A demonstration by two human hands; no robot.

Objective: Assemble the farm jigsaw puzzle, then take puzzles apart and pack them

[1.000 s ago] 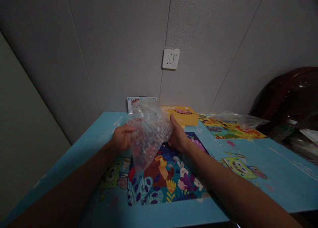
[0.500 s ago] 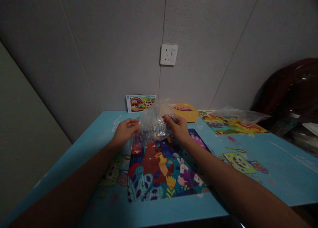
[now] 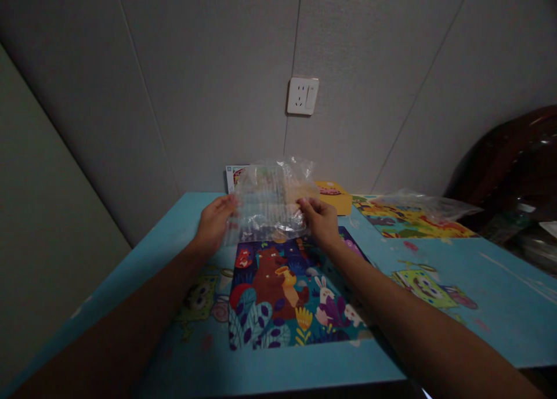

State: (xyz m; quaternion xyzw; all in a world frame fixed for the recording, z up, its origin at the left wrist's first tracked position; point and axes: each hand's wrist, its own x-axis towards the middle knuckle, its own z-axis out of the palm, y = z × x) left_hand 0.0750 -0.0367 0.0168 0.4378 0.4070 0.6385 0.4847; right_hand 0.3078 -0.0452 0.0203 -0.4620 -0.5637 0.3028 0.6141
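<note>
A clear plastic bag (image 3: 272, 199) is stretched between my two hands, above the far part of a dark blue picture puzzle. My left hand (image 3: 214, 219) grips the bag's left edge, its fingertips somewhat blurred. On the right side, my right hand (image 3: 319, 216) pinches the bag between thumb and fingers. Beneath lies the puzzle (image 3: 278, 306), showing a bear, rabbits and plants; the bag and my right forearm cover parts of it.
Behind the bag, a small farm picture card (image 3: 232, 178) leans on the wall, partly hidden. A yellow box (image 3: 339, 200) stands beside it. Farther right, another plastic bag (image 3: 429, 202) lies over a yellow animal picture (image 3: 391, 222). A socket (image 3: 303, 96) is on the wall above the blue table (image 3: 487, 318).
The bag has been spread wider and flatter and raised a little. It now covers most of the farm card. My hands have moved slightly apart, and the view has shifted a little.
</note>
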